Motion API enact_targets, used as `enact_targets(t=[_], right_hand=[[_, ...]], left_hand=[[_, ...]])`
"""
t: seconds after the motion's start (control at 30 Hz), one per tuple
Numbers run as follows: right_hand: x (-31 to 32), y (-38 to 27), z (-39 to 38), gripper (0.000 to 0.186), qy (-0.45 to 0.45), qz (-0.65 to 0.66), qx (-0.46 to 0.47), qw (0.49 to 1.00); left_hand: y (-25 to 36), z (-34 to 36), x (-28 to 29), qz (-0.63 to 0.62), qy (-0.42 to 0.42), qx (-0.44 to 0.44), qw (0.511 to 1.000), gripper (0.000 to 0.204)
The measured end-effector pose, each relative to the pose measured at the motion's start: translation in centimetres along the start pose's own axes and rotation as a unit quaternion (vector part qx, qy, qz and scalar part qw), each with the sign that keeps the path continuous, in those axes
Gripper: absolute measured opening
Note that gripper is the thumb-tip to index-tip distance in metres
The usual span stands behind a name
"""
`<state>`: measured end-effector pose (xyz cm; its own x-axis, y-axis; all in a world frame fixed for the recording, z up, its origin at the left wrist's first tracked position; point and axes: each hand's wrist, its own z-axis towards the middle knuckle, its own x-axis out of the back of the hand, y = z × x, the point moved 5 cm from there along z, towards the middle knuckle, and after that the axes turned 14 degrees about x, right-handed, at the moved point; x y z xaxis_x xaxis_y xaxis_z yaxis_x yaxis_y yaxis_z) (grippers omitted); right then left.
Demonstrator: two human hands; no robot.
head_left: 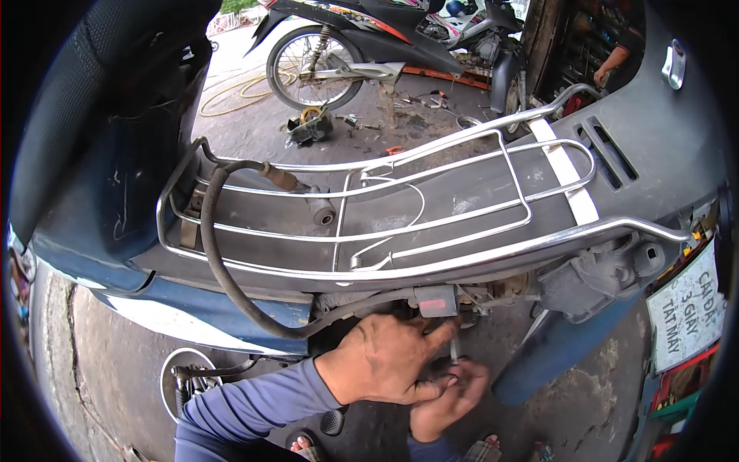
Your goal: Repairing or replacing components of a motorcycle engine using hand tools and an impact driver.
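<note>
A step-through motorbike with a chrome wire rack (431,231) over its middle stands across my view. Below the rack's near side, my left hand (385,360) reaches in beside a small grey box (437,302) with a red label. Its fingers are bent, partly hidden, and what they hold is not visible. Just right of it, my right hand (453,400) is closed, fingertips pinched near a thin pale rod (454,349) whose kind I cannot make out. A thick dark hose (231,285) loops from near the box up over the rack to a brown rubber end (279,177).
Another motorbike (315,65) stands behind, with tools (439,98) scattered on the floor. A round metal bowl (185,369) holding parts is at lower left. A blue leg shield (562,354) and a handwritten sign (685,308) are at right. Another person's arm (616,61) shows at upper right.
</note>
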<state>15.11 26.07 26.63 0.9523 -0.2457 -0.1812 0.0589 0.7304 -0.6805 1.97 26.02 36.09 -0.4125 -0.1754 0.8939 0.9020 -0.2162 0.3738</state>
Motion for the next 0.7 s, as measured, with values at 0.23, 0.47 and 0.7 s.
enact_targets(t=[0.23,0.47,0.7], right_hand=[[-0.3,3.8,5.2,0.023,0.086,0.167,-0.255,0.949],[-1.7,0.0,-1.3,0.035,-0.060,-0.006,0.030,0.998],[0.1,6.7,4.2,0.023,0.123,0.290,-0.325,0.892]], left_hand=[[0.0,0.2,-0.7,0.039,-0.068,0.032,0.996,0.071],[0.1,0.0,-0.5,0.032,-0.054,0.008,0.998,0.072],[0.1,0.5,-1.0,0.044,-0.071,0.030,0.996,0.068]])
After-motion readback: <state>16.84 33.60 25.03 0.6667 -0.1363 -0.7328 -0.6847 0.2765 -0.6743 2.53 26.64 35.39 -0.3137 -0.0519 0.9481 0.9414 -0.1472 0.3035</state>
